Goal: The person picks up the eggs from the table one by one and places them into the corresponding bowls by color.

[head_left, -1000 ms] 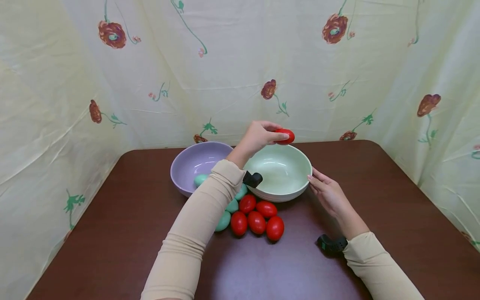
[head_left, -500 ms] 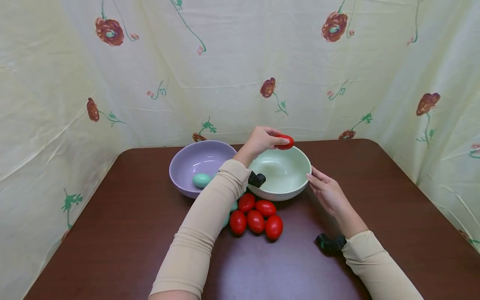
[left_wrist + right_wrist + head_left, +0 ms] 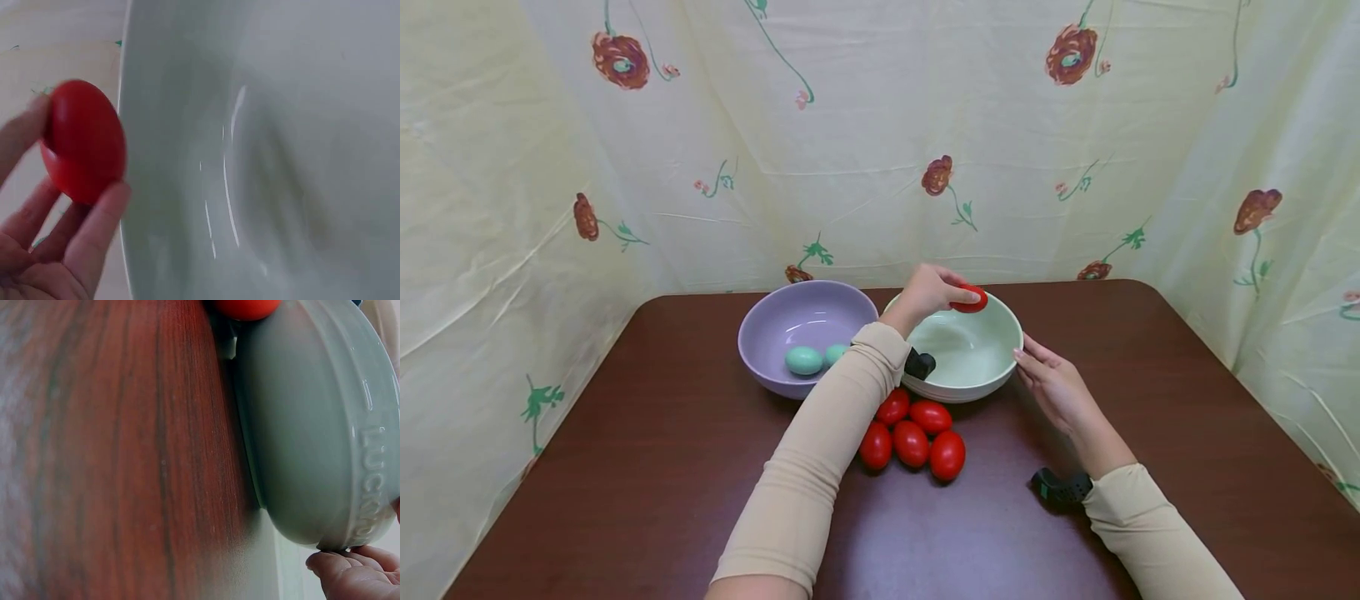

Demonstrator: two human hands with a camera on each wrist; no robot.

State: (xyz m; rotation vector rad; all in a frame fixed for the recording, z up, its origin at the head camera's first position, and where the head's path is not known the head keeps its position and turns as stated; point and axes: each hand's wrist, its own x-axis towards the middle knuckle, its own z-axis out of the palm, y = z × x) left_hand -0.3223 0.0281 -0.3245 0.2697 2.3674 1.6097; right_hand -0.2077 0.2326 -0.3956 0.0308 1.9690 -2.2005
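My left hand (image 3: 931,292) pinches a red egg (image 3: 84,140) between thumb and fingers, over the far part of a pale green bowl (image 3: 958,354). In the left wrist view the egg overlaps the bowl's rim. At the bowl's right side, my right hand (image 3: 1056,383) holds the rim, thumb at the edge and fingers against the outer wall. Several red eggs (image 3: 912,443) lie on the table in front of this bowl. To its left stands a purple bowl (image 3: 775,312) with mint green eggs (image 3: 803,360) in it, partly hidden by my left forearm.
The dark brown table (image 3: 647,467) ends at a back edge just behind the bowls. A flower-patterned curtain (image 3: 865,125) hangs behind and along both sides. Black bands with small cameras (image 3: 1060,487) sit on the wrists.
My left hand has come down a little toward the pale green bowl with the red egg. The left forearm has shifted right, baring more of the purple bowl. My right hand stays on the rim.
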